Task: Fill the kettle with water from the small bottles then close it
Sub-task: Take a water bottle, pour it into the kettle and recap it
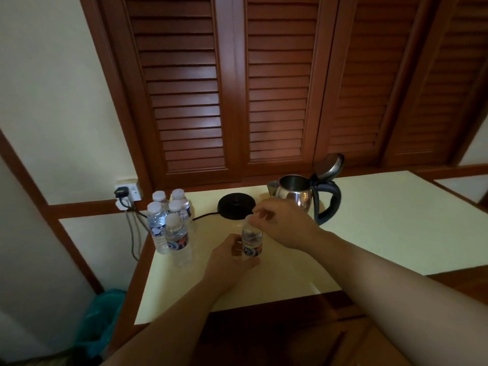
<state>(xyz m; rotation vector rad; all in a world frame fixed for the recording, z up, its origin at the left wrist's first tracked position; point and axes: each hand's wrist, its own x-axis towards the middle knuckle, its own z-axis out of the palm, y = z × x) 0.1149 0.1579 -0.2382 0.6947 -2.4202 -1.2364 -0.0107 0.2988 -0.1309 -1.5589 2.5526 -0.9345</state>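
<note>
A small clear water bottle with a dark label stands upright near the middle of the cream table. My left hand grips its body from the left. My right hand pinches the top of the bottle, hiding the cap. Behind and to the right stands the steel kettle, off its base, with its lid tilted open and its dark handle facing right. Several capped small bottles are grouped at the table's left edge.
The black kettle base lies on the table behind the held bottle, its cord running left to a wall socket. Wooden louvred doors rise behind the table. Something teal sits on the floor at the left.
</note>
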